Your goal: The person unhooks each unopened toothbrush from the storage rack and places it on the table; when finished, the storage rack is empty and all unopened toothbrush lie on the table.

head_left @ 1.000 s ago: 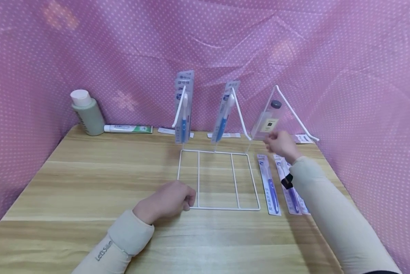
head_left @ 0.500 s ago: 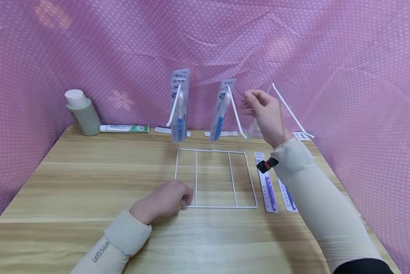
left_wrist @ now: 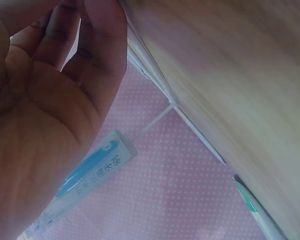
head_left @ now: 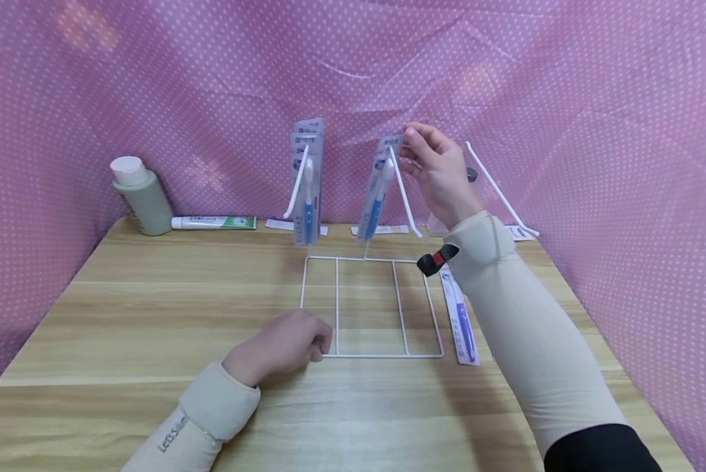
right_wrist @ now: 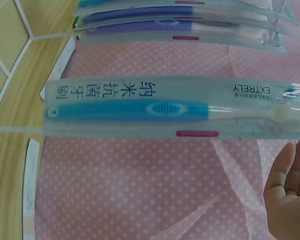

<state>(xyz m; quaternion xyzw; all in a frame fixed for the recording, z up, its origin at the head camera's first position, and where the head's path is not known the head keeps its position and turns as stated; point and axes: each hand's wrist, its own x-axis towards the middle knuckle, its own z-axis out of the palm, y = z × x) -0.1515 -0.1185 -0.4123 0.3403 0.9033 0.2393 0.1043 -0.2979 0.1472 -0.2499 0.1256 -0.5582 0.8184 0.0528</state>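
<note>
A white wire display rack point(head_left: 372, 356) stands on the wooden table, with prongs rising at its back. My left hand point(head_left: 288, 341) grips the front left of its base with curled fingers. On the middle prong hangs a packaged blue toothbrush point(head_left: 375, 196), which spans the right wrist view. My right hand point(head_left: 438, 172) pinches the upper right corner of this pack between thumb and fingertips; in the right wrist view only some fingers point(right_wrist: 285, 167) show, right at its edge. Several packaged toothbrushes point(head_left: 307, 190) hang on the left prong, purple ones point(right_wrist: 140, 22) among them.
A packaged purple toothbrush point(head_left: 463, 321) lies right of the rack, partly behind my right sleeve. Along the back stand a green bottle point(head_left: 145, 200) with a white cap, a toothpaste tube point(head_left: 214, 223) and a black-capped bottle point(head_left: 472, 174), mostly hidden. A pink dotted curtain point(head_left: 223, 78) encloses the table.
My right hand has risen from beside the black-capped bottle and moved left to the top of the middle toothbrush pack. My left hand has stayed on the rack.
</note>
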